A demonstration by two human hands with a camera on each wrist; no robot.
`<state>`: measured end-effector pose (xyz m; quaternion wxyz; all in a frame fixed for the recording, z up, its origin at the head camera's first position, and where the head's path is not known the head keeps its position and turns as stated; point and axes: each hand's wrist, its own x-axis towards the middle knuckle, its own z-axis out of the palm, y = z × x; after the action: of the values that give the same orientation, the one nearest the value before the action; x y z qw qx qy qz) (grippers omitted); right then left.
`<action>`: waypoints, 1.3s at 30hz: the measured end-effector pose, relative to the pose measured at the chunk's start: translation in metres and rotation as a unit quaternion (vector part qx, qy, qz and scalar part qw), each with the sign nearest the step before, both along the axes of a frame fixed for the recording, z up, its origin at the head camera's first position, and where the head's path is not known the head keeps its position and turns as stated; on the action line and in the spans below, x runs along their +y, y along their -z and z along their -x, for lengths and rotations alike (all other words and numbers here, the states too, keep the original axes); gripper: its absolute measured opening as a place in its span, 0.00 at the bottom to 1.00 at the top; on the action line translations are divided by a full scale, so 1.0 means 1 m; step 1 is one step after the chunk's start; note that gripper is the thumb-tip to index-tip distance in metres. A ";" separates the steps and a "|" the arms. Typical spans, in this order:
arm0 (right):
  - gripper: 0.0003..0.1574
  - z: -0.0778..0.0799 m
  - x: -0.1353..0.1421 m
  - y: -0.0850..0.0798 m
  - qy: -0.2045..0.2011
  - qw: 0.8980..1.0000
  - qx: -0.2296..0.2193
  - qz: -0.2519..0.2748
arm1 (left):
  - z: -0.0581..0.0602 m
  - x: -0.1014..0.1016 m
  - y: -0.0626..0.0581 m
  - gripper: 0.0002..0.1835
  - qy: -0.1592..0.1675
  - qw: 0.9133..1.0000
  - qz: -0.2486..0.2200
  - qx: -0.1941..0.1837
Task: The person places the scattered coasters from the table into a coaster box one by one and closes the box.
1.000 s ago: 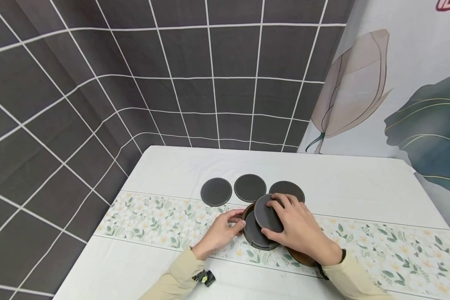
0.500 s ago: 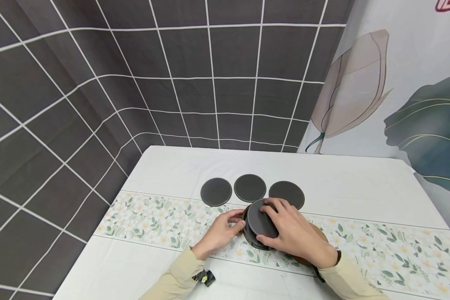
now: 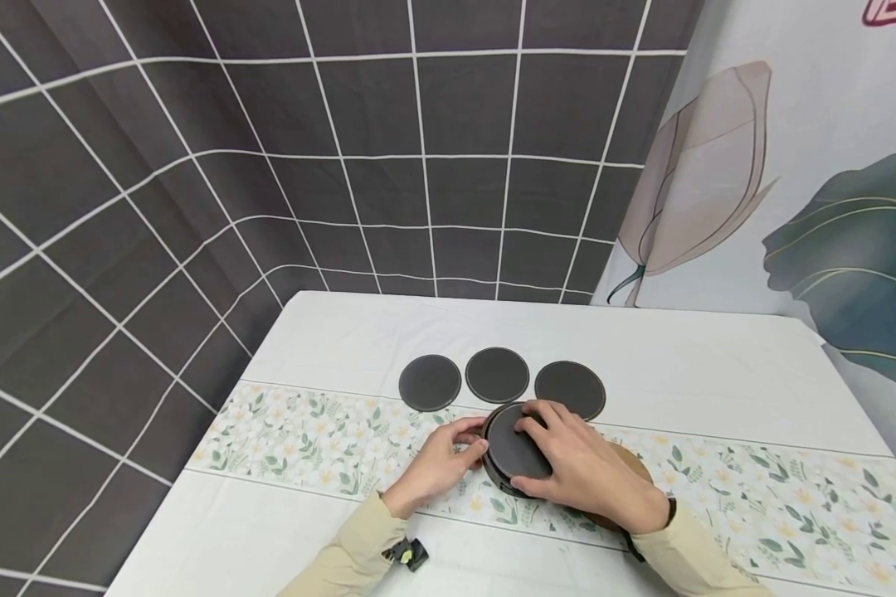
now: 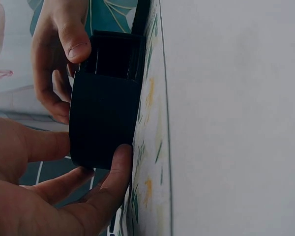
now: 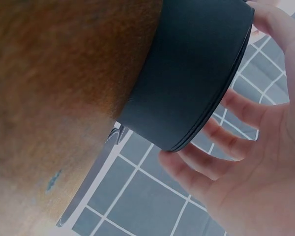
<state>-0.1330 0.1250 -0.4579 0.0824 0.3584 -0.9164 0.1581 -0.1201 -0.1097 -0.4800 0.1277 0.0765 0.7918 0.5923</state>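
A round black coaster holder [image 3: 499, 481] stands on the floral strip; its side cutout shows in the left wrist view. My left hand [image 3: 442, 463] grips the holder's left wall, thumb and fingers spread around it [image 4: 105, 120]. Over the holder's mouth lies a dark round coaster [image 3: 515, 444], its edge held between the thumb and fingers of my right hand [image 3: 590, 468]. In the right wrist view that hand [image 5: 260, 142] curls at the holder's upper rim. Whether the coaster sits fully inside cannot be told.
Behind the holder, three dark coasters lie in a row: left [image 3: 430, 383], middle [image 3: 497, 375] and right [image 3: 572, 388]. A brown round piece [image 3: 630, 460] lies partly under my right hand. A white cloth with a floral band covers the table [image 3: 687, 356].
My right hand has carried the coaster left and slightly down over the holder, and it now lies flatter and more centred there. The left hand has stayed on the holder; the three coasters have not moved.
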 end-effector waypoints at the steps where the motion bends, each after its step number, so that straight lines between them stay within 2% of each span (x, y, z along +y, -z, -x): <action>1: 0.38 0.000 0.000 0.000 -0.001 1.000 0.000 0.000 | 0.000 0.000 0.000 0.21 -0.001 1.000 -0.001 -0.001; 4: 0.38 0.000 0.000 0.000 -0.003 1.000 0.000 0.002 | -0.001 0.000 0.000 0.22 -0.003 1.000 -0.005 -0.004; 12: 0.38 0.000 0.001 0.003 -0.006 1.000 0.016 -0.001 | 0.001 -0.001 0.001 0.22 -0.002 1.000 0.018 -0.008; 27: 0.35 0.000 0.004 0.002 -0.008 1.000 0.015 -0.021 | -0.001 0.000 -0.002 0.22 0.001 1.000 -0.003 -0.011; 33: 0.31 0.007 0.006 -0.004 -0.021 0.999 -0.013 -0.024 | 0.000 0.000 0.000 0.22 -0.002 1.000 0.000 -0.010; 39: 0.30 0.018 0.013 -0.009 0.001 0.999 -0.033 -0.010 | -0.001 0.000 -0.001 0.22 -0.007 1.000 -0.012 -0.007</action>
<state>-0.1509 0.1384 -0.4488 0.0482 0.3527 -0.9206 0.1607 -0.1193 -0.1095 -0.4788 0.1282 0.0681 0.7845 0.6030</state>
